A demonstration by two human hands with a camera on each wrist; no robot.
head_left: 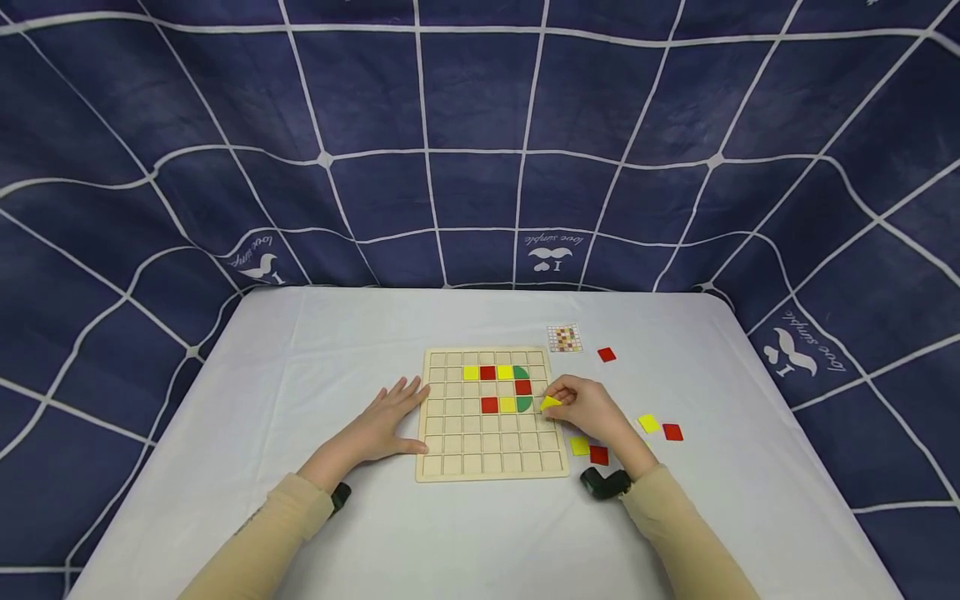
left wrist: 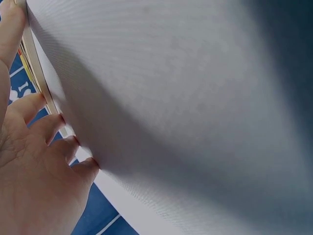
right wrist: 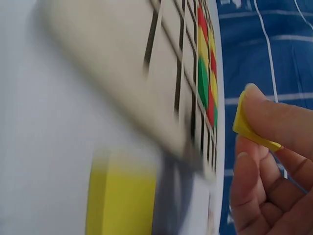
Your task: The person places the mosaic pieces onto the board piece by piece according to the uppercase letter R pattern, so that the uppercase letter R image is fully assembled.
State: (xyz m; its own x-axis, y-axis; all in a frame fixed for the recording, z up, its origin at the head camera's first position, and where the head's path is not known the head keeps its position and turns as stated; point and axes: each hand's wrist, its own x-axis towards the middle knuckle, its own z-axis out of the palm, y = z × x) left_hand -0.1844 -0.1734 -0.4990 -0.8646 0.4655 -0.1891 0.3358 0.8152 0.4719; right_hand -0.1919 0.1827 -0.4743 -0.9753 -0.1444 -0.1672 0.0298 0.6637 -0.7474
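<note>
A square wooden grid board (head_left: 461,467) lies on the table, with several red, yellow and green tiles set in its cells. My left hand (head_left: 386,425) is spread at the board's left edge, and in the left wrist view the fingers (left wrist: 46,125) lie straight along that side. Over the board's right edge, my right hand (head_left: 588,407) pinches a yellow tile (right wrist: 244,125) between thumb and fingers. The held tile is raised above the surface, as the right wrist view shows. Below that hand, a loose yellow tile (head_left: 579,446) and a red tile (head_left: 598,455) lie beside the board.
A small printed pattern card (head_left: 564,338) lies behind the board's far right corner. Near it is a red tile (head_left: 606,354). Farther right lie another yellow tile (head_left: 648,423) and a red tile (head_left: 672,432). A dark blue gridded curtain (head_left: 480,192) surrounds the white table (head_left: 360,333).
</note>
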